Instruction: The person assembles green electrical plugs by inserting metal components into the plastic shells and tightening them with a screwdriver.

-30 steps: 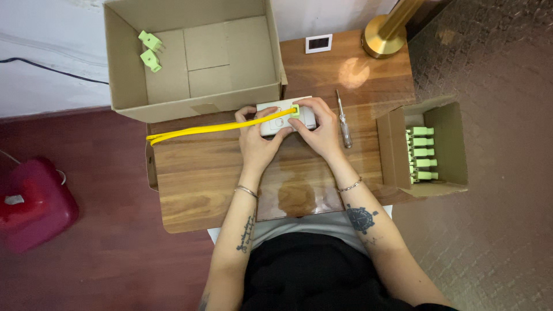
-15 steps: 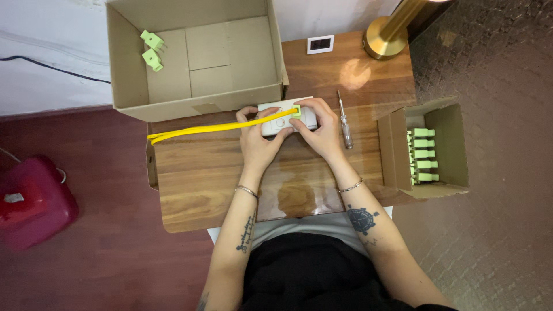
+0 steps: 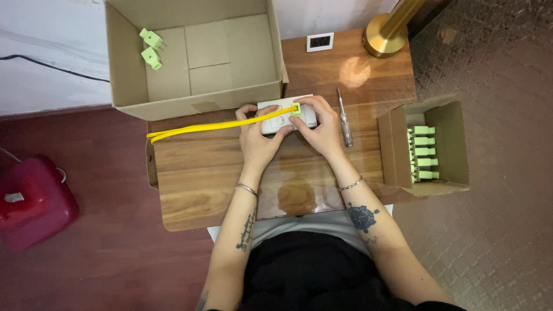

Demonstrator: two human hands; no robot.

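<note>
**Green plug held at a white power strip**

Nearest to the camera, the person's two forearms reach forward over a wooden table (image 3: 201, 190). The left hand (image 3: 257, 140) grasps the left end of a white power strip (image 3: 280, 118), which lies flat near the far edge of the table. The right hand (image 3: 322, 129) holds the right end of the strip, and its fingers (image 3: 305, 105) close around a small green plug (image 3: 296, 108) that sits on the top of the strip. A yellow cable (image 3: 213, 125) runs from the plug to the left, over the table edge.

It seems the step in hand is the seating of the plug in the strip. Whether the pins are fully in, the picture does not show. The next move probably needs a straight press down while the left hand keeps the strip from sliding.

Just right of the right hand lies a screwdriver (image 3: 344, 120). Further right, a small cardboard box (image 3: 455, 144) holds a row of green plugs (image 3: 422, 152). Behind the strip, a big open box (image 3: 124, 69) contains two more plugs (image 3: 151, 49).
</note>
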